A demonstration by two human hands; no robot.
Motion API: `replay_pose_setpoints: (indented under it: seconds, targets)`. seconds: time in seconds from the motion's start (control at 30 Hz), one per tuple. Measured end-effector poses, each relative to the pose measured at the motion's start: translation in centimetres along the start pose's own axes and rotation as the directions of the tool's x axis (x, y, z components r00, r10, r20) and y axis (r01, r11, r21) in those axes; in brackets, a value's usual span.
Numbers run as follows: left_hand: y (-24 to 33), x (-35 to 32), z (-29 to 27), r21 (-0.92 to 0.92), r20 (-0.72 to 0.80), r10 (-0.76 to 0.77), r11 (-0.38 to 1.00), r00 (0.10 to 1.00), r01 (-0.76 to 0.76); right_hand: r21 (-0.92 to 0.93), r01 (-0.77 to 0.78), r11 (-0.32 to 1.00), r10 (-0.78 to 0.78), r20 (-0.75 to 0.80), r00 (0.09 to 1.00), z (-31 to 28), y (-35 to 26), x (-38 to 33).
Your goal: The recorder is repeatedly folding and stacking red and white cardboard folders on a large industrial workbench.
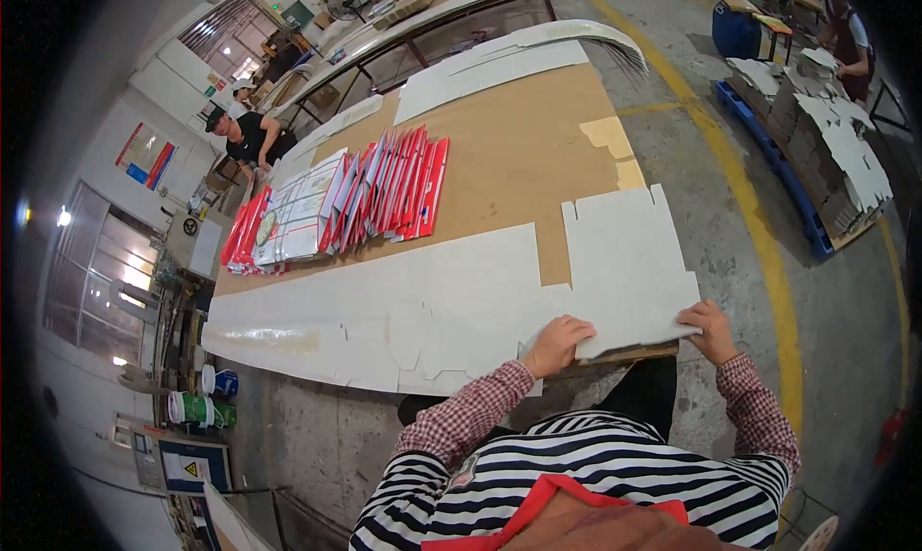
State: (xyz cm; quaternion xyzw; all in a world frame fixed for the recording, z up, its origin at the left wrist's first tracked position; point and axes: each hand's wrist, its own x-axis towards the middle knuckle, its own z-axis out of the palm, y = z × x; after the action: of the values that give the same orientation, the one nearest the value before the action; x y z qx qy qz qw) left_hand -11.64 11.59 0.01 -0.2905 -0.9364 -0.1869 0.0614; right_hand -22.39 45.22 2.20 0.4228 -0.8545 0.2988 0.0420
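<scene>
- Head view: the left hand (555, 344) lies flat, fingers spread, on the white die-cut cardboard sheet (629, 263) at the near edge of the brown worktable (519, 157).
- Right hand (713, 331) curls its fingers over the sheet's near right corner, gripping it.
- Both hands should probably press evenly, so the sheet lies square.
- Red-and-white flat cartons (384, 195) lie fanned farther up the worktable; beyond it, a person in black (248, 136) works, and stacked blanks on a blue pallet (816, 234) sit to its right.

- A fan of red and white flat cartons (379, 197) lies on the brown bench (523, 147).
- A long row of white card sheets (336, 325) runs along the bench's near edge.
- 2 people (245, 133) stand at the far left end.
- A blue pallet (778, 171) on the concrete floor carries stacked white card pieces (836, 138).
- Green and white buckets (202, 409) sit by the left wall.
- A yellow line (744, 195) crosses the floor.
</scene>
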Motion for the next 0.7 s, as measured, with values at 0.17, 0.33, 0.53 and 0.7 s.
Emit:
replay_pose_setpoints:
  seconds: [0.17, 0.33, 0.53, 0.7]
  targets:
    - [0.4, 0.6, -0.5, -0.632, 0.092, -0.728, 0.485, 0.679, 0.605, 0.177, -0.683, 0.709, 0.646, 0.226, 0.729, -0.4, -2.1, 4.8]
    - [2.9, 1.6, 1.6, -0.055, -0.234, -0.406, 0.913, 0.883, 0.405, -0.393, -0.206, 0.896, 0.161, -0.146, 0.976, 2.5, -2.9, 6.1]
    - [4.3, 1.0, -1.3, 0.134, 0.084, -0.248, 0.963, 0.965, 0.236, -0.042, 0.154, 0.987, -0.136, 0.291, 0.947, 5.0, -5.1, 6.1]
    - [2.6, -1.5, -1.3, 0.181, -0.032, -0.076, 0.98, 0.997, 0.081, -0.038, 0.024, 0.999, -0.012, 0.273, 0.962, 3.1, -3.4, 4.2]
